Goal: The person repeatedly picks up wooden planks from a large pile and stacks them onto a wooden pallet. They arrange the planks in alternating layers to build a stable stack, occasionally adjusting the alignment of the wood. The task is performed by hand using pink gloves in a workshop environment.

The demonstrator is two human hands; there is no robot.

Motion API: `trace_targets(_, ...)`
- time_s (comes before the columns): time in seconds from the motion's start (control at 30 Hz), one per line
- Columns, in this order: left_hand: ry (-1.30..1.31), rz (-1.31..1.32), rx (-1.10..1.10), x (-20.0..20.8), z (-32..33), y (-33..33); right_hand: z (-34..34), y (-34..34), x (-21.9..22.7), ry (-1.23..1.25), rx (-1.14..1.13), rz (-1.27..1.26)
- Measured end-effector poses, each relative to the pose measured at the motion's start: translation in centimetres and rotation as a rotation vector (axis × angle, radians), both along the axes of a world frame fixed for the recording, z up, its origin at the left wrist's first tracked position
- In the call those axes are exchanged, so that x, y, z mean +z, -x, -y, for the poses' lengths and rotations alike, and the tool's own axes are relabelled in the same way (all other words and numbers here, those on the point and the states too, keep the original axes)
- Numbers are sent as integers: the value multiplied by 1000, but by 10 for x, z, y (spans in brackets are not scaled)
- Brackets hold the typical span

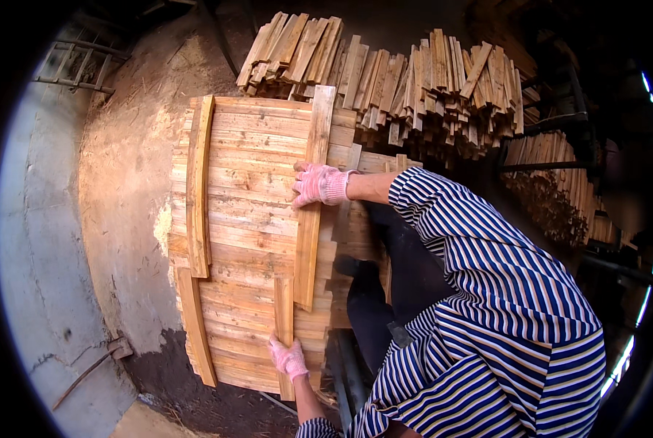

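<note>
A broad layer of pale wooden slats (250,193) lies in front of me, its slats side by side. Across it runs a long wooden slat (308,255), and my right hand (323,184), in a pink and white knit glove, has its fingers curled over that slat's edge. Lower down, my left hand (288,358), gloved alike, grips a shorter wooden slat (284,310) near its lower part. The shorter slat's upper end lies beside the long slat's lower end. Two more crosswise slats, an upper one (199,182) and a lower one (195,325), rest along the layer's left side.
Stacked bundles of wooden slats (443,87) stand behind the layer, with another stack (549,179) at the right. A grey concrete strip (45,219) runs along the left, beside a dirt floor (118,190) with sawdust. My dark-clad leg (370,299) is close to the layer's right edge.
</note>
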State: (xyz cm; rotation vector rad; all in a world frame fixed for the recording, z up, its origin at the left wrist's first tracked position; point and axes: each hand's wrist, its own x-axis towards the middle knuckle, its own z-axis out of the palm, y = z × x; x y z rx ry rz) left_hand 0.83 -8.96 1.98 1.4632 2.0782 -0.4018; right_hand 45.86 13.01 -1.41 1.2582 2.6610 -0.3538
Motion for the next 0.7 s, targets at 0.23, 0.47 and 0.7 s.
trace_targets(0.23,93,322,25,4,-9,20,160,43,-36,18,-1706,-563)
trace_targets(0.47,-69,367,319,15,-42,-20,214,39,-116,879,-2398,-1235)
trace_targets(0.7,-264,373,831,22,-40,-110,166,-16,-79,1056,-2511,-1526)
